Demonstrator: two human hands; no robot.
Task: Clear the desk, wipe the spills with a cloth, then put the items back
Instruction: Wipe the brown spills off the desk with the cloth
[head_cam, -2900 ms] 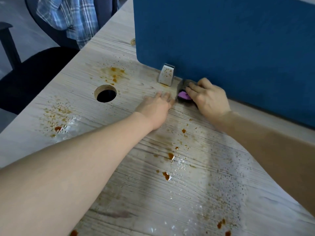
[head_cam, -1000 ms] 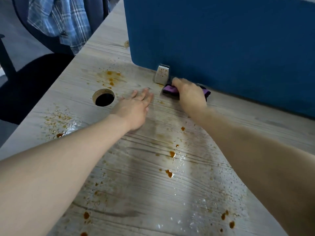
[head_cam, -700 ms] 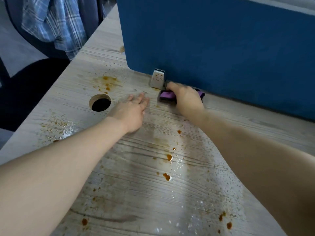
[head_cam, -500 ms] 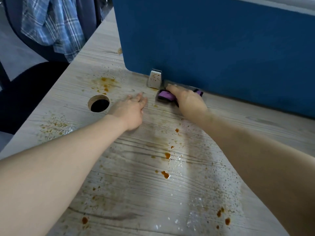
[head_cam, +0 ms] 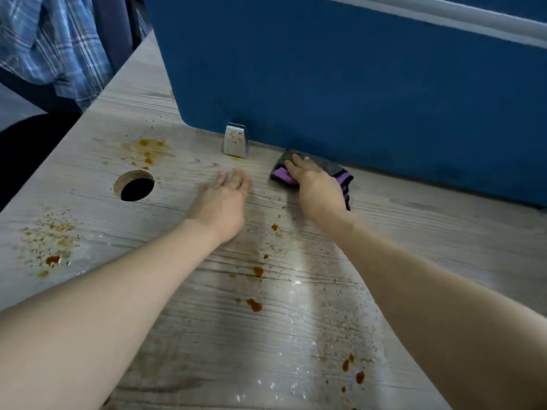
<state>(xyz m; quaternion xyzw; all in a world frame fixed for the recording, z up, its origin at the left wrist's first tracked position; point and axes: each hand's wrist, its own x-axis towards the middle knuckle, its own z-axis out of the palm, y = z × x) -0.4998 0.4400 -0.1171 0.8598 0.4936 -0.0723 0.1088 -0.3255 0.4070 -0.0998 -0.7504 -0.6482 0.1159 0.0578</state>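
Observation:
A grey and purple cloth (head_cam: 281, 174) lies on the pale wood-grain desk (head_cam: 429, 232) against the foot of the blue partition. My right hand (head_cam: 316, 187) presses flat on top of it, fingers extended toward the partition. My left hand (head_cam: 222, 202) rests palm-down on the desk just left of the cloth, holding nothing. Orange-brown spills (head_cam: 254, 304) dot the desk between my forearms, with wet streaks around them. More splatter sits at the far left (head_cam: 51, 258) and beyond the cable hole (head_cam: 148, 149).
A blue partition (head_cam: 355, 84) walls off the back of the desk, held by a splattered metal bracket (head_cam: 235, 140). A round cable hole (head_cam: 134, 189) opens at the left. A dark chair (head_cam: 29, 143) with a plaid shirt (head_cam: 44, 39) stands beyond the desk's left edge.
My right hand has slid the cloth to the right along the partition's base, away from the metal bracket. My left hand has stayed planted on the desk.

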